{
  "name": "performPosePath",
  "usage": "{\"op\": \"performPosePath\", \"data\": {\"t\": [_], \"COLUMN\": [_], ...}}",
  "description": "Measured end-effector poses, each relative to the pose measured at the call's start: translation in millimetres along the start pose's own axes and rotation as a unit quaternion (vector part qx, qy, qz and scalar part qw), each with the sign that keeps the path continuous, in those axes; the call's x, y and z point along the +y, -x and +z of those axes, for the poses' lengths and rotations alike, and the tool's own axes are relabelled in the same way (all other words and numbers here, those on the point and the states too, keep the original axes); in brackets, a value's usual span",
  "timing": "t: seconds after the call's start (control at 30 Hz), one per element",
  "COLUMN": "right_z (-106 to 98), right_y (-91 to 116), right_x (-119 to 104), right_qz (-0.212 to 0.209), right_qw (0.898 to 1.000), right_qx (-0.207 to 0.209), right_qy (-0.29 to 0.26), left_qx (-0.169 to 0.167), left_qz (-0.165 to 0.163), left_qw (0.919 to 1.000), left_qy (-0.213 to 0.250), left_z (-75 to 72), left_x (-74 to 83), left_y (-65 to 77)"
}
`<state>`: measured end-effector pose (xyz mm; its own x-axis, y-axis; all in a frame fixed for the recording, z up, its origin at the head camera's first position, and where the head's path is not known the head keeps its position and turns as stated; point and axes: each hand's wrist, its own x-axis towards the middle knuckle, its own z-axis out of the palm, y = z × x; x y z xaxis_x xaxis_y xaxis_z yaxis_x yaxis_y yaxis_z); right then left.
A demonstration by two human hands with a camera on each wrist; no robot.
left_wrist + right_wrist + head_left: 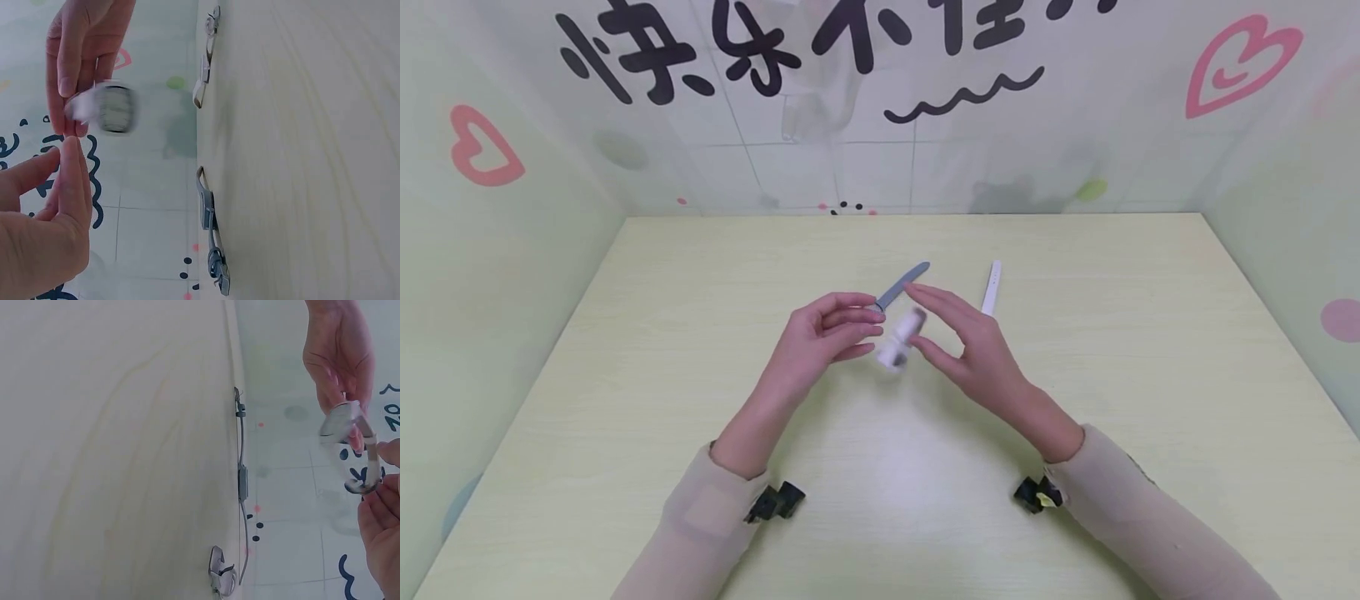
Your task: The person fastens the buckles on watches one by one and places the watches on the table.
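A white wristwatch, blurred by motion, is held above the table between the two hands. My right hand pinches its strap between thumb and fingers. In the left wrist view the watch's squarish greyish face is turned toward the camera. My left hand is close at the other side, fingers relaxed and slightly bent, fingertips right by the watch. In the right wrist view the strap forms an open loop between the left hand and the right hand.
Behind the hands, a blue-grey watch lies on the pale wooden table. Another white watch lies to its right, partly hidden by the right hand. A printed wall covering borders the table at the back and sides.
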<state>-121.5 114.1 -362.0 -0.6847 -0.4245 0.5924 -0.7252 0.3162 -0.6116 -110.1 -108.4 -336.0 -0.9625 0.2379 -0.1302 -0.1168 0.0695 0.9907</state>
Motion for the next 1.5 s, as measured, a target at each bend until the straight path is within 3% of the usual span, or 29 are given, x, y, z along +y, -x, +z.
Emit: {"op": "performPosePath", "data": {"t": [0.13, 0.33, 0.53, 0.7, 0.8, 0.87, 1.0, 1.1, 1.33, 1.5], "right_z": [6.0, 2.8, -5.6, -7.7, -7.8, -8.1, -7.1, -6.2, -5.3, -7.6], "right_y": [-4.0, -7.9, -7.9, -6.3, -6.1, -6.1, -4.9, -4.5, -7.3, -5.8], "right_x": [6.6, 11.2, 12.6, 11.1, 10.3, 9.8, 10.9, 12.1, 13.5, 14.4], "right_qz": [0.023, 0.098, 0.147, 0.174, 0.211, 0.240, 0.275, 0.285, 0.287, 0.284], "right_qw": [0.999, 0.994, 0.987, 0.980, 0.969, 0.957, 0.936, 0.930, 0.935, 0.938], "right_qx": [-0.016, -0.038, -0.051, -0.078, -0.118, -0.152, -0.205, -0.220, -0.202, -0.195], "right_qy": [0.021, 0.037, 0.044, 0.058, 0.059, 0.065, 0.077, 0.068, 0.047, 0.046], "left_qx": [-0.029, -0.049, -0.093, -0.131, -0.151, -0.157, -0.159, -0.152, -0.122, -0.113], "left_qz": [0.008, 0.017, 0.024, -0.016, -0.049, -0.060, -0.071, -0.074, -0.079, -0.066], "left_qw": [0.9981, 0.9864, 0.9593, 0.9303, 0.9155, 0.9111, 0.9174, 0.9253, 0.9397, 0.9452], "left_qy": [-0.054, -0.156, -0.265, -0.342, -0.370, -0.376, -0.358, -0.339, -0.310, -0.299], "left_z": [2.6, 11.7, 21.7, 26.2, 26.7, 26.2, 22.2, 17.1, -1.4, -22.7], "left_x": [-4.7, -5.8, -8.9, -9.1, -9.4, -9.7, -11.9, -13.6, -6.6, 0.2], "left_y": [-5.4, -7.7, -7.9, -11.2, -12.8, -13.5, -13.5, -14.2, -16.6, -19.6]}}
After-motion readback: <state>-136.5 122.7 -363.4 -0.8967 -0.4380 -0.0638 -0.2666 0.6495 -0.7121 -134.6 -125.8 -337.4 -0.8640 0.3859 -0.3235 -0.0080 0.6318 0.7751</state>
